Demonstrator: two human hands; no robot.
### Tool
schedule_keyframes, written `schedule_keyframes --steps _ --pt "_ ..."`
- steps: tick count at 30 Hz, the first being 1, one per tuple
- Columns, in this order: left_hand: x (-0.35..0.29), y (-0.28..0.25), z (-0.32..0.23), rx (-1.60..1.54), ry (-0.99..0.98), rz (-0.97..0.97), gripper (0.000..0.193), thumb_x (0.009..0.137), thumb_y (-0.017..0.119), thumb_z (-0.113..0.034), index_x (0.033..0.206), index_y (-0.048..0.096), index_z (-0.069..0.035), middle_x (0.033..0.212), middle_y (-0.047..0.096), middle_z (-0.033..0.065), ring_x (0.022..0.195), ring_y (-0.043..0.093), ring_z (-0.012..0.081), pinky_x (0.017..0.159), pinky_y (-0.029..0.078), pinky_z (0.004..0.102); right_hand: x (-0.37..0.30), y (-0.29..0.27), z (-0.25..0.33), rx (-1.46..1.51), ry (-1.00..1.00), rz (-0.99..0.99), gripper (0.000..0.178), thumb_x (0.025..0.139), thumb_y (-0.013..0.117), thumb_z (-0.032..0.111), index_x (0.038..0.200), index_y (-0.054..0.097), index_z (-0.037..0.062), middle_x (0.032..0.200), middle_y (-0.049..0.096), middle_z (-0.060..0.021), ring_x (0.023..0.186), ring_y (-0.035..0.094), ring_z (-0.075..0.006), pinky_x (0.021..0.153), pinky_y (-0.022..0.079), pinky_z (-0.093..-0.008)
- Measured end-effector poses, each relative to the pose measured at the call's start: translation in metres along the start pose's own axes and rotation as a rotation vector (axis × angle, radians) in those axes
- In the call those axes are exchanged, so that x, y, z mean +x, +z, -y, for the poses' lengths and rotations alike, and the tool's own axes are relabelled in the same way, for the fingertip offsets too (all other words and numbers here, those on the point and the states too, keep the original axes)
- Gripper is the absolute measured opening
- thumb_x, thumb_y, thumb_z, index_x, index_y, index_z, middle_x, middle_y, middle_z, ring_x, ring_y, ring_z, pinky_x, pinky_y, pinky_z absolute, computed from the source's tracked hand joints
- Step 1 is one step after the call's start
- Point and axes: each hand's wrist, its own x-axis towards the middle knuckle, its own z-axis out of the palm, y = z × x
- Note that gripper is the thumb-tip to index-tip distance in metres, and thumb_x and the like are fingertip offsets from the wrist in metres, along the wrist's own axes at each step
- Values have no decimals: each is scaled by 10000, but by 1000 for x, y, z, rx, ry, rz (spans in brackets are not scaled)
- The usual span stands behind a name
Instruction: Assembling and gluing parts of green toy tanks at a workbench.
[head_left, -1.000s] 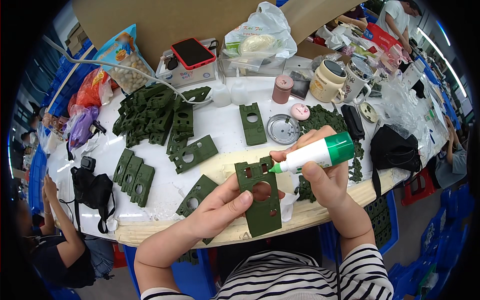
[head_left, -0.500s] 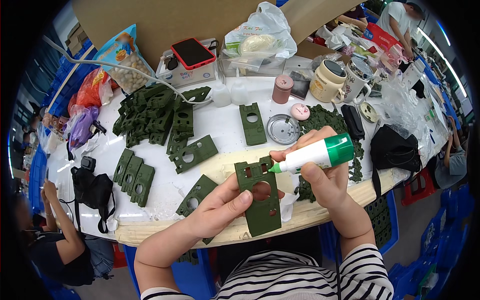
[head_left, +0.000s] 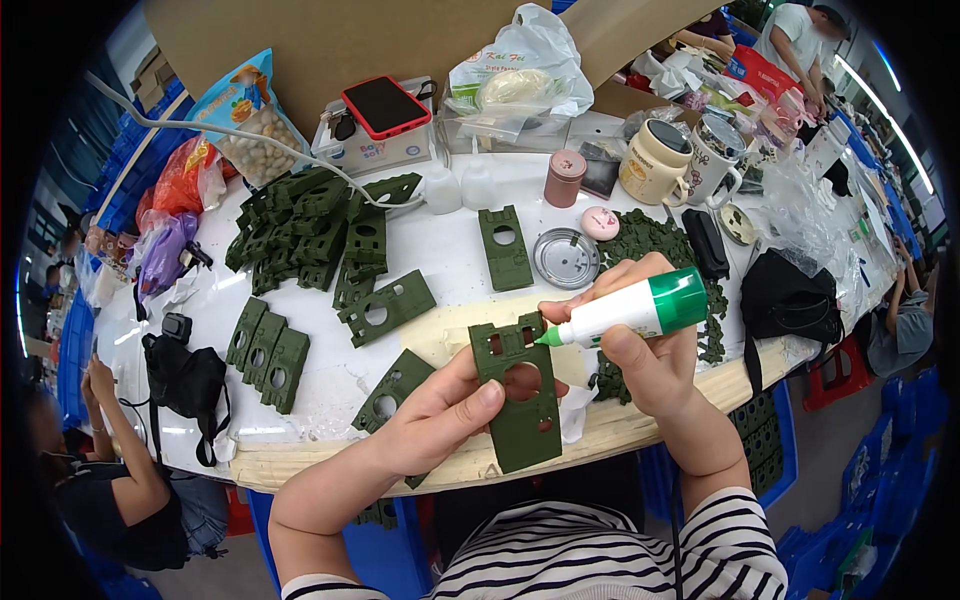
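My left hand (head_left: 440, 410) grips a dark green plastic plate (head_left: 530, 440) by its left side, thumb on top. The plate has a large round hole and smaller openings near its far end. In my right hand (head_left: 650, 350) is a white glue bottle (head_left: 618, 312) with a green base and a green nozzle, held tilted. Its tip touches or nearly touches the plate's far right corner; whether glue comes out I cannot tell. Another green plate (head_left: 395, 392) lies beside my left hand, and small green parts (head_left: 650, 250) are heaped beyond my right hand.
A pile of green plates (head_left: 310, 235) lies at the back left, with three overlapping plates (head_left: 268, 355) nearer. A round metal tin (head_left: 566, 257), a pink canister (head_left: 566, 178) and mugs (head_left: 655, 162) stand farther back. Black bags (head_left: 790, 305) lie right and left. Other people sit or stand nearby.
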Motion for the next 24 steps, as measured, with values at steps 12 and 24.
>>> schedule_keyframes --steps 12,24 --pt "-7 -19 -7 -130 -23 -26 749 916 446 -575 1390 281 -19 1041 538 178 962 606 299 779 538 430 7 -22 -7 27 -89 -80 445 949 533 361 1164 401 -5 967 543 -105 756 649 -237 763 551 -409" --pt "-3 -39 -14 -269 132 -52 653 968 265 -572 1209 483 -5 973 619 242 638 627 244 593 539 338 -56 -6 -7 -1217 -602 444 334 750 610 136 1083 638 131 881 631 -96 816 650 -228 693 543 -323"
